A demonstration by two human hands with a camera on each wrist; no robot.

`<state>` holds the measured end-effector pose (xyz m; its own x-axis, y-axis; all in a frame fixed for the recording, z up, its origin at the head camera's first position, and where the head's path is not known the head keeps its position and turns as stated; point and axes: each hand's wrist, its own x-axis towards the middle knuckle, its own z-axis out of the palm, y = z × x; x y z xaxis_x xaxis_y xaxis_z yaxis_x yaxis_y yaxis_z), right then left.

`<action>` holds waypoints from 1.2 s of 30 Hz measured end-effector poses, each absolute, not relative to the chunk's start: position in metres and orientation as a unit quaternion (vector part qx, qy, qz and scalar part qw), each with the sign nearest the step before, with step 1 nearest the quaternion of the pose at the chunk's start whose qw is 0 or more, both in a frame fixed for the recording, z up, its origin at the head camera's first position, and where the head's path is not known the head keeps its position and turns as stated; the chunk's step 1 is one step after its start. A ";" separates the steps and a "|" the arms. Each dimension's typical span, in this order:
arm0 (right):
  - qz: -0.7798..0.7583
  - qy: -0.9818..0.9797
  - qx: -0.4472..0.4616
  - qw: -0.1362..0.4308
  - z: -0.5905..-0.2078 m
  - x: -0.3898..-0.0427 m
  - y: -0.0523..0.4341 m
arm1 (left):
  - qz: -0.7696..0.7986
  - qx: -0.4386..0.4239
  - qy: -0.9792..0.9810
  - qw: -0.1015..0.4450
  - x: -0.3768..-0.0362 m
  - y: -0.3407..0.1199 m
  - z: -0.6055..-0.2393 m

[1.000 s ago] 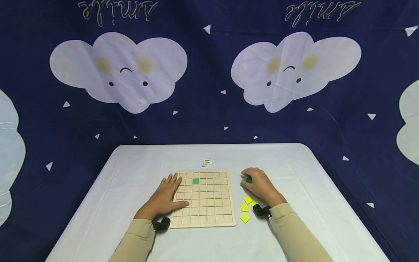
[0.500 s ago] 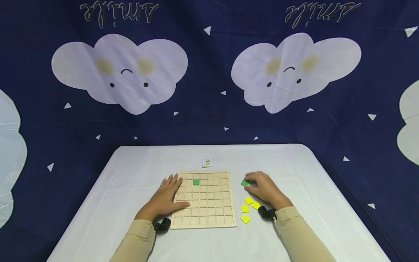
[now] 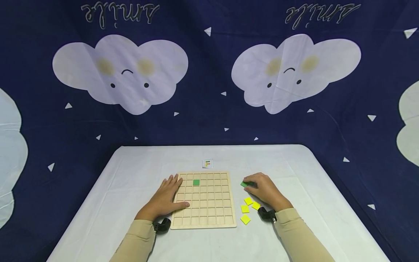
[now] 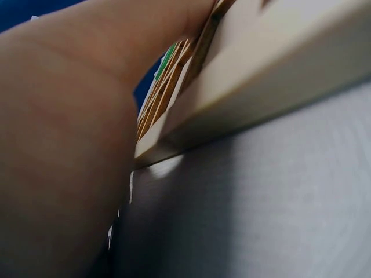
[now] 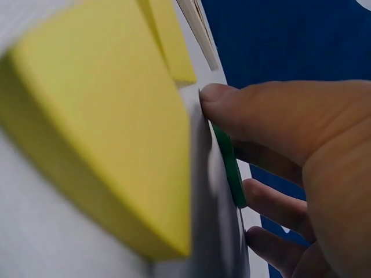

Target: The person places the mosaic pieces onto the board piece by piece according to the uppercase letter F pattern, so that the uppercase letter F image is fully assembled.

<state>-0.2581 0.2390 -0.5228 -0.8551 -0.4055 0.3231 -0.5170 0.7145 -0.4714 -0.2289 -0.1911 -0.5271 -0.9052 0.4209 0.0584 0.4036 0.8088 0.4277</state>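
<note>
Green tile (image 3: pixel 243 184): on the white tabletop (image 3: pixel 262 236), right of the board; there may be more than one here.
Tile handling: probably light, stiff, hard to break, perhaps slick; thin, so best pinched by opposite edges.
Right hand (image 3: pixel 264 188): thumb and fingers curled round the tile; firmness cannot be told.
Yellow tiles (image 3: pixel 245 209): four, loose, nearer the person.
Wooden grid board (image 3: pixel 209 203): bears one green square (image 3: pixel 196 182); left hand (image 3: pixel 165 196) rests on its left edge, thumb spread from fingers.
Pattern card (image 3: pixel 207 163): beyond the board.

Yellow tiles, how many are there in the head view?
4: on the table, right of the board, one far tile, one right tile, one left tile, one near tile. The right hand could hide more.
</note>
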 end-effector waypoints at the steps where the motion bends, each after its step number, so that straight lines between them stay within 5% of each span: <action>1: 0.284 -0.919 0.254 0.101 -0.523 -0.258 0.239 | 0.220 0.217 0.951 0.020 -0.229 -0.191 -0.527; 36: 0.308 -0.911 0.247 0.118 -0.524 -0.253 0.227 | 0.218 0.218 0.951 0.020 -0.229 -0.192 -0.528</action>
